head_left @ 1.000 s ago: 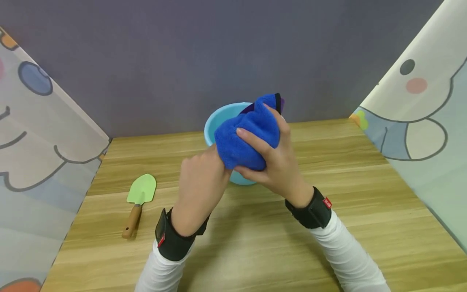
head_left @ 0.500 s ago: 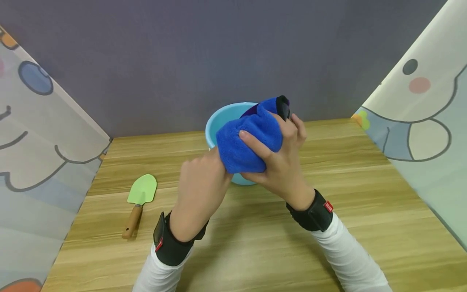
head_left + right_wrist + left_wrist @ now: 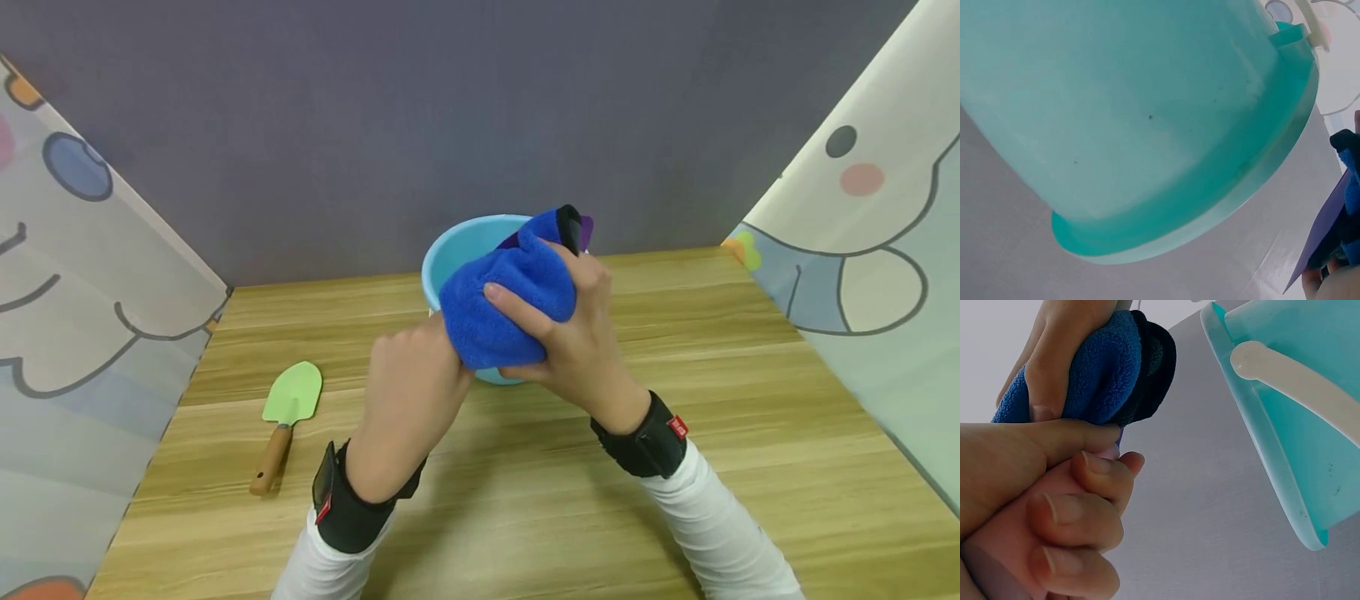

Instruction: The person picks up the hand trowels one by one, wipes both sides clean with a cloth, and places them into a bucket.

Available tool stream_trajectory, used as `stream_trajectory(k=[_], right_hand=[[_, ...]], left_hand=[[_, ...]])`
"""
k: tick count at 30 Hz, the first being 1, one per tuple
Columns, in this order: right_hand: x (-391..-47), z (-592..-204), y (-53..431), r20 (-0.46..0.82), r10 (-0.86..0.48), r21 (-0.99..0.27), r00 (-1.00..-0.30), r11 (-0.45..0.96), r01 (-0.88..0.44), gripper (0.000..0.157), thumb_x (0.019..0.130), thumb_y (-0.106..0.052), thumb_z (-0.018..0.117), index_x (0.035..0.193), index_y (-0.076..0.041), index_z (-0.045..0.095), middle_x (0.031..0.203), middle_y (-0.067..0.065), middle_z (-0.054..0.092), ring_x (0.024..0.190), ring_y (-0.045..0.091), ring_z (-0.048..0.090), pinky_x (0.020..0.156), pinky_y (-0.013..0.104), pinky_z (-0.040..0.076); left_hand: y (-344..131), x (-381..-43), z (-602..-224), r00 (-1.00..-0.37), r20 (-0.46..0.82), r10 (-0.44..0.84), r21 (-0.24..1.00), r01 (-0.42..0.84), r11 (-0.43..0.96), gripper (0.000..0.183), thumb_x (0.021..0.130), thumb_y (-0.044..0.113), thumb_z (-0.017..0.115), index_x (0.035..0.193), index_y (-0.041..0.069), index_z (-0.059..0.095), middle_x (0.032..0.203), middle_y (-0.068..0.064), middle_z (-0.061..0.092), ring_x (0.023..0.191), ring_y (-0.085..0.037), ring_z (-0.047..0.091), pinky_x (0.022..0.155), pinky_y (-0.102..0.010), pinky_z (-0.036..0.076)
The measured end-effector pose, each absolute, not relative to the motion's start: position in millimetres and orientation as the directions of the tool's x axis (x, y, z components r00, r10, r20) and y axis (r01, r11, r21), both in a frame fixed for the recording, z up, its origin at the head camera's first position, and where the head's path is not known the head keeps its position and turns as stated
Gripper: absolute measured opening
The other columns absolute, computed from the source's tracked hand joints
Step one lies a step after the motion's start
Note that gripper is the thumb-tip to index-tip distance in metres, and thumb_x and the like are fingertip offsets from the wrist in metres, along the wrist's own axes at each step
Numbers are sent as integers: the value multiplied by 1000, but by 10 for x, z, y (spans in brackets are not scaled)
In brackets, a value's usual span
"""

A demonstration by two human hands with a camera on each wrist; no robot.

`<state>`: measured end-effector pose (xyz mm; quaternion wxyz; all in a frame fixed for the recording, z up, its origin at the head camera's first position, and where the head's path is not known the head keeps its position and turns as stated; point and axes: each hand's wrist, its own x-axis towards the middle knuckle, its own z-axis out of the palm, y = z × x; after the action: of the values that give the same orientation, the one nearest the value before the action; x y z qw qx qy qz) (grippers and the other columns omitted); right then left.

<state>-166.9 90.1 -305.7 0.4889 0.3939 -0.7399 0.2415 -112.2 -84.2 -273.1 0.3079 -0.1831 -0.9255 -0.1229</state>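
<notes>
In the head view my right hand (image 3: 577,333) grips a blue towel (image 3: 498,312) with black edging, folded over a purple flat blade. The thumb presses on top of the cloth. Only a corner of the purple trowel (image 3: 587,227) shows past the cloth, and its thin pointed edge appears in the right wrist view. My left hand (image 3: 412,383) sits just left of the towel, its fingers (image 3: 1079,519) curled round a pinkish shape that seems to be the trowel's handle. Most of the blade is hidden under the towel.
A light blue bucket (image 3: 430,271) with a white handle (image 3: 1304,381) stands behind the hands, near the grey back wall (image 3: 337,150). A green trowel (image 3: 288,400) with a wooden handle lies on the left of the wooden table (image 3: 750,400). Printed panels flank both sides.
My right hand and the towel shifted slightly right, then back left and a little lower. Its outer fingers lifted into sight midway and are hidden again. The left hand stays nearly in place.
</notes>
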Motion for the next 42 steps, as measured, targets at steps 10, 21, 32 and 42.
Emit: stream_trajectory(k=[10, 21, 32, 42], right_hand=[[-1696, -3052, 931, 912, -383, 79, -150, 520, -850, 69, 78, -63, 63, 139, -40, 42, 126, 30, 34, 116, 52, 41, 83, 65, 41], [-1702, -3050, 927, 935, -334, 87, -118, 538, -838, 57, 82, -60, 60, 130, -33, 50, 123, 28, 39, 112, 48, 45, 78, 60, 41], [-1712, -3043, 942, 945, -287, 52, -156, 605, -795, 58, 83, -67, 51, 131, -33, 49, 123, 30, 40, 110, 47, 46, 75, 60, 35], [-1694, -3054, 924, 948, -251, 20, -193, 655, -755, 62, 82, -64, 55, 135, -33, 45, 126, 29, 37, 113, 46, 43, 78, 60, 36]], left_hand=[[-847, -1114, -2739, -748, 602, 279, 127, 435, 891, 26, 80, 11, 69, 62, 9, 50, 46, -4, 50, 37, -18, 45, 32, -39, 40], [-827, -1106, -2757, -722, 622, 304, 95, 455, 885, 28, 83, 14, 68, 63, 10, 50, 45, -3, 49, 36, -16, 42, 32, -37, 39], [-798, -1132, -2750, -720, 623, 306, 108, 467, 878, 25, 89, 21, 66, 69, 10, 54, 49, -2, 51, 38, -15, 45, 32, -36, 40], [-791, -1124, -2749, -707, 641, 300, 108, 470, 876, 22, 89, 23, 65, 75, 9, 56, 52, -2, 55, 38, -16, 45, 32, -35, 39]])
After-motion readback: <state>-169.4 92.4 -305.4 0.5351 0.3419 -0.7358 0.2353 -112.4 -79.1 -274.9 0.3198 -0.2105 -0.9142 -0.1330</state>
